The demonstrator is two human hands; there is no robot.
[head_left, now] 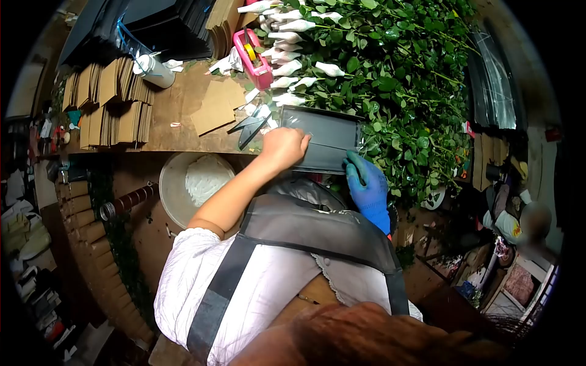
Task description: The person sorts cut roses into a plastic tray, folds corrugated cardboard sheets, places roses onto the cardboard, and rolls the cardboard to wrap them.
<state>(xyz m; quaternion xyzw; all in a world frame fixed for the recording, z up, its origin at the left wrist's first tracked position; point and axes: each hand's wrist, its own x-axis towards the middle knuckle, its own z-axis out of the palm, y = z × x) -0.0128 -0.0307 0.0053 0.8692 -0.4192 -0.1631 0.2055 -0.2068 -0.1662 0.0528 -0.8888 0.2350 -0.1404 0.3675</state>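
Observation:
A dark grey open box (326,131) lies at the table's front edge, with clear film showing along its left and right sides. My bare left hand (285,148) is closed at the box's left side; what its fingers pinch, if anything, is too small to name. On my right hand (365,177) is a blue and green glove, and its fingers rest at the box's front right corner, thumb and fingers apart. Beside my left hand lie dark scissors (250,127). Behind the box, rose stems with green leaves (390,67) are heaped, several buds wrapped in white foam nets (297,25).
A pink tape dispenser (260,72), a white bottle (154,70), cardboard pieces (217,107) and cardboard stacks (119,125) are on the wooden table (183,137). Below its edge stands a round bucket (174,189). Dark folded sheets (162,27) are at the back left.

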